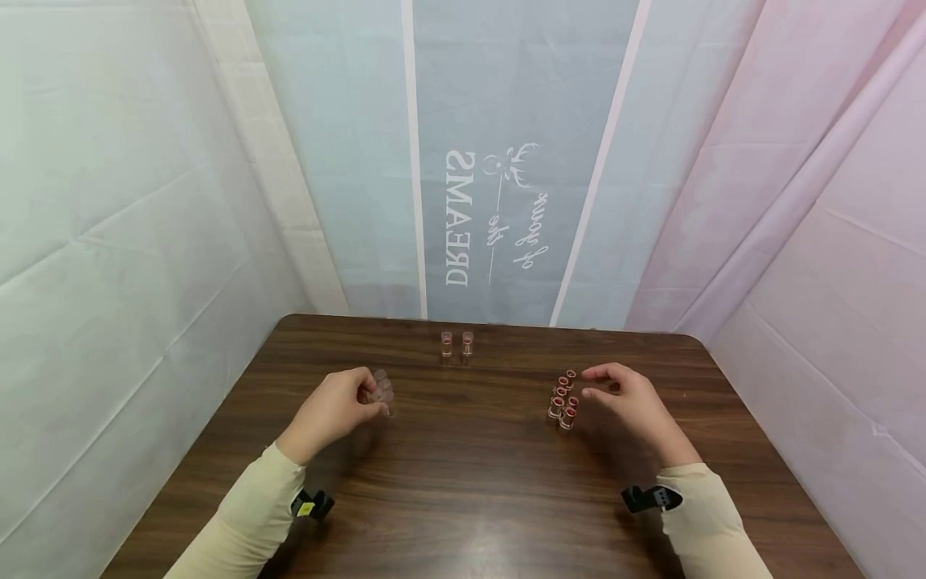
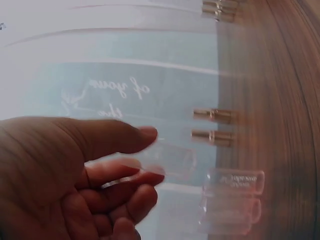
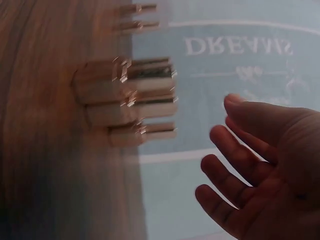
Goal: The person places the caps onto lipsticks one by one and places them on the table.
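My left hand point(image 1: 336, 408) is at the left beside a small cluster of clear lipstick caps point(image 1: 384, 386). In the left wrist view its thumb and fingers pinch one transparent cap point(image 2: 175, 159), while other clear caps point(image 2: 235, 182) stand on the table beyond. On the right, my right hand point(image 1: 628, 400) hovers with loosely bent fingers beside a group of several uncapped lipsticks point(image 1: 557, 406) with gold bases and red tops. A gap lies between these fingers and the lipsticks point(image 3: 125, 95) in the right wrist view, and nothing is held.
Two lipsticks with clear caps on, one at left point(image 1: 446, 346) and one at right point(image 1: 467, 346), stand upright near the back edge of the brown wooden table point(image 1: 463, 482). A printed curtain point(image 1: 521, 96) hangs behind. Pale cloth walls flank both sides.
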Tool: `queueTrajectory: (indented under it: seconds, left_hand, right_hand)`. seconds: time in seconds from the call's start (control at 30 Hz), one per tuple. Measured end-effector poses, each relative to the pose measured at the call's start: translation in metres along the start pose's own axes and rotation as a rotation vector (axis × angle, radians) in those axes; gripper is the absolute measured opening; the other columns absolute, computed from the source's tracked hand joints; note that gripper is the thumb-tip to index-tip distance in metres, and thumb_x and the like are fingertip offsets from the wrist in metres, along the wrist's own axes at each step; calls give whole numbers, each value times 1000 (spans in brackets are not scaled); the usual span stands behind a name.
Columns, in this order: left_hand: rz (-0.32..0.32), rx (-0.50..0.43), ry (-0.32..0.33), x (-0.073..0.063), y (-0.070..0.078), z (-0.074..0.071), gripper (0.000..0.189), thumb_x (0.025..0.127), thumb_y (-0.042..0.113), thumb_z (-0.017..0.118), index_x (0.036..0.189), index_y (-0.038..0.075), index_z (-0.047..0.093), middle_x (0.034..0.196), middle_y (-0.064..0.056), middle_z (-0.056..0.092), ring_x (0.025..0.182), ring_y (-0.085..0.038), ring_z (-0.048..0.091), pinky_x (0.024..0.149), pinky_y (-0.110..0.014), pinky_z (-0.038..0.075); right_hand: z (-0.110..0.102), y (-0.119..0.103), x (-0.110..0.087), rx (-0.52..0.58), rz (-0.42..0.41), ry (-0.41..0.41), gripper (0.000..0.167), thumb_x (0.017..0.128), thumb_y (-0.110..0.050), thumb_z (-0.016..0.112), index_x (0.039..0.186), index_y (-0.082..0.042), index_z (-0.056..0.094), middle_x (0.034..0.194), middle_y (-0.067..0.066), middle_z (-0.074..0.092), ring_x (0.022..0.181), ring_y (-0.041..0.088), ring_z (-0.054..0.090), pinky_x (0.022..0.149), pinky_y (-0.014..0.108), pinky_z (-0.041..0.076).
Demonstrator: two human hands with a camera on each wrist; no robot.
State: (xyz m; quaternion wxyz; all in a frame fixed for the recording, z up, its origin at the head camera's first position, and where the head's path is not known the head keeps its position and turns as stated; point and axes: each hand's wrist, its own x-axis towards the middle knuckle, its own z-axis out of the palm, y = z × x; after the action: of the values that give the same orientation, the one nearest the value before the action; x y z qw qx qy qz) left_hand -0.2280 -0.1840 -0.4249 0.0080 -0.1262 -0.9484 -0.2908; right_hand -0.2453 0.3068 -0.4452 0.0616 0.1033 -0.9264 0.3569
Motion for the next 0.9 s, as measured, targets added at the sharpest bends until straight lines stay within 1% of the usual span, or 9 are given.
queueTrajectory:
  seconds: [0.13, 0.2, 0.33, 0.47, 0.6, 0.73, 0.9]
  left_hand:
    - [66, -62, 15, -1, 5, -1, 21, 88, 22, 83, 90, 16, 63, 81, 4, 63, 72, -11, 57, 63, -29, 47]
    - [89, -99, 21, -2, 6, -1, 20, 88, 21, 82, 91, 16, 63, 83, 5, 65, 74, -11, 60, 65, -27, 49]
    - [116, -160, 15, -2, 8, 1, 16, 90, 19, 80, 95, 18, 65, 88, 7, 67, 78, -10, 63, 67, -26, 52]
    - [143, -183, -9, -2, 10, 4, 15, 92, 23, 80, 98, 21, 67, 89, 9, 67, 79, -10, 62, 67, -26, 52]
    - [196, -203, -27, -3, 13, 7, 15, 92, 24, 80, 99, 23, 67, 89, 10, 66, 80, -9, 62, 69, -26, 53]
    - [246, -218, -40, -2, 15, 9, 14, 92, 23, 79, 100, 24, 67, 90, 11, 66, 80, -9, 62, 69, -26, 53]
    - [266, -219, -61, -2, 16, 12, 14, 93, 23, 78, 100, 26, 67, 90, 13, 66, 80, -8, 61, 68, -26, 53]
  right_hand:
    - [7, 17, 3, 28, 40, -101, 35, 95, -22, 76, 126, -8, 69, 121, 13, 70, 103, 26, 66, 81, 37, 54]
    - [11, 25, 5, 34, 34, -144, 34, 94, -20, 77, 125, -9, 69, 120, 12, 70, 103, 25, 67, 81, 36, 54]
    - [20, 35, 7, 23, -13, -194, 31, 92, -16, 78, 121, -11, 71, 117, 8, 72, 106, 25, 67, 86, 39, 54]
    - [28, 39, 9, 5, -33, -210, 30, 91, -14, 78, 120, -10, 72, 115, 5, 73, 110, 25, 66, 92, 42, 52]
    - [35, 40, 9, -11, -30, -219, 31, 91, -12, 78, 121, -8, 71, 115, 6, 72, 111, 26, 66, 94, 44, 52]
    - [39, 40, 9, -26, -25, -211, 29, 90, -10, 78, 118, -8, 72, 111, 4, 73, 108, 24, 67, 93, 44, 52]
    - [44, 39, 10, -32, -44, -209, 26, 87, -8, 80, 113, -9, 74, 109, 3, 73, 107, 24, 66, 95, 47, 51]
